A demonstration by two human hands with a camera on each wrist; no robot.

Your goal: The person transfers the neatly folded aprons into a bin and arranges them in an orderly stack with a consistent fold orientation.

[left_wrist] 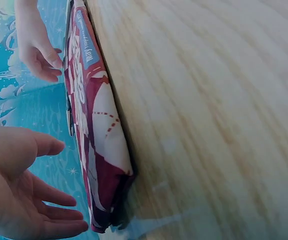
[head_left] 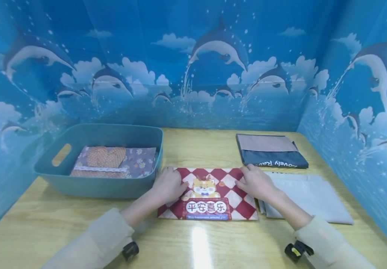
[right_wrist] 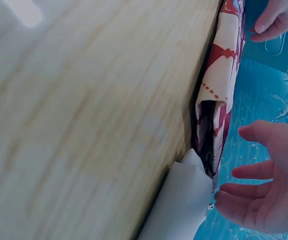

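A folded red-and-white checked cloth [head_left: 228, 192] with a cartoon animal and large printed characters lies flat on the wooden table. My left hand [head_left: 169, 185] is at its left edge, and my right hand [head_left: 256, 183] is at its right edge. In the left wrist view, the left hand's fingers [left_wrist: 58, 210] are loosely extended beside the cloth's end. The right wrist view has the right hand [right_wrist: 269, 182] with parted, gently bent fingers, next to the cloth's layered side. Neither hand grips the cloth.
On the left stands a teal basket [head_left: 99, 188] holding a folded floral cloth [head_left: 139, 160] with a heart-shaped patch. A folded pale grey cloth [head_left: 309, 198] lies close to the right of the checked one. Behind it is a folded dark cloth [head_left: 270, 157] with white lettering.
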